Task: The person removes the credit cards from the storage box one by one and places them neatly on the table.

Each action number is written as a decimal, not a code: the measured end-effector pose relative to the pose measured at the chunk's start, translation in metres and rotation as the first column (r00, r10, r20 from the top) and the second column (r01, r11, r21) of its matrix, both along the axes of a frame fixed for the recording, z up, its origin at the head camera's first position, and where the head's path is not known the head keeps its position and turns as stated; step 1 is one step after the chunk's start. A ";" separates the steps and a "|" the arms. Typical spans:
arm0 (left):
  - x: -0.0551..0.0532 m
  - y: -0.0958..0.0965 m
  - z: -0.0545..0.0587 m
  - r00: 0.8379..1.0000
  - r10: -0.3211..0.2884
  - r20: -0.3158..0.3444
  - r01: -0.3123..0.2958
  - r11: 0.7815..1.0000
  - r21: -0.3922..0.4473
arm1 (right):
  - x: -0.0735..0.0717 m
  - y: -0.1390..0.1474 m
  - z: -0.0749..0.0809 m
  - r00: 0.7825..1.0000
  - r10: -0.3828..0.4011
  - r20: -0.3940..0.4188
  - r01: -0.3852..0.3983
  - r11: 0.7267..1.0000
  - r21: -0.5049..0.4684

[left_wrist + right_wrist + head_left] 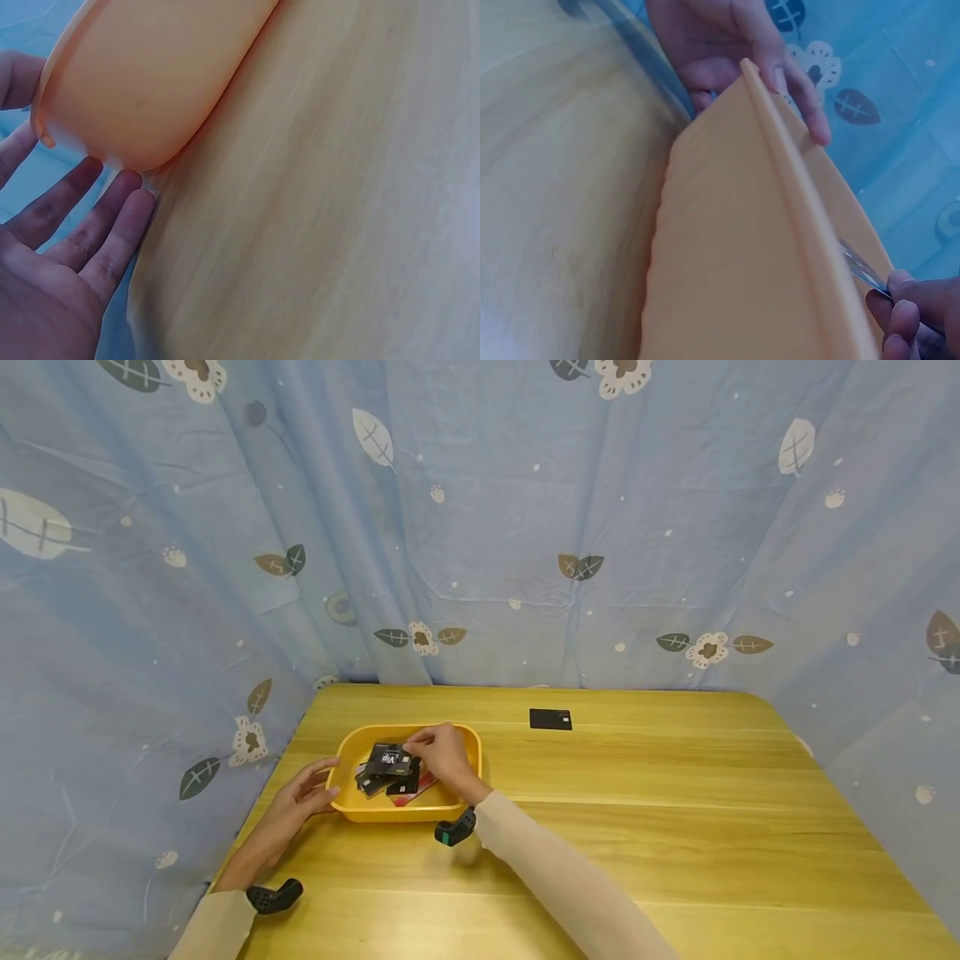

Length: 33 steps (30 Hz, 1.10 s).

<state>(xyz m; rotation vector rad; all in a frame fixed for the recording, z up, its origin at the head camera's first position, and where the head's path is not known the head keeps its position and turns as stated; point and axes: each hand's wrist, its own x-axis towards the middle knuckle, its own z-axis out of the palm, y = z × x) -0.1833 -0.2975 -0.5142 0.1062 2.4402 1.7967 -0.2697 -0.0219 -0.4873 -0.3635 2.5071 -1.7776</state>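
Yellow in the head view and orange in the wrist views, a shallow basin [390, 815] stands on the left part of a wood-grain table [675, 827]. At its left end, the left hand [294, 802] grips the rim, with the thumb and a finger over the edge and other fingertips against the outer wall.

The right hand [444, 756] reaches over the basin's right side and pinches the edge of a black VIP card [381, 760] between thumb and fingers, the grip closed to the card's thickness. This card lies over several other dark cards [373, 784] inside the basin; a red-and-pink piece [402, 799] shows from under them, too small to identify.

Another black card [551, 719] lies flat on the table, well apart from the basin, to its right and nearer the far edge. Both arms wear beige sleeves [566, 885], with a black device [455, 827] at each wrist. Blue curtain [487, 527] printed with leaves and flowers hangs behind the table and along its sides.
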 end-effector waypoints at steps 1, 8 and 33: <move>0.000 0.000 0.000 1.000 0.000 -0.001 0.000 1.000 0.001 | 0.000 0.002 0.001 1.000 0.001 -0.005 -0.001 1.000 0.001; 0.001 0.000 0.002 1.000 0.006 -0.007 -0.006 1.000 0.005 | 0.000 0.019 0.009 1.000 0.023 -0.005 -0.023 1.000 -0.008; 0.001 0.001 0.000 1.000 0.019 -0.003 -0.019 1.000 0.013 | -0.002 0.068 0.036 0.998 0.050 0.029 -0.047 0.994 -0.096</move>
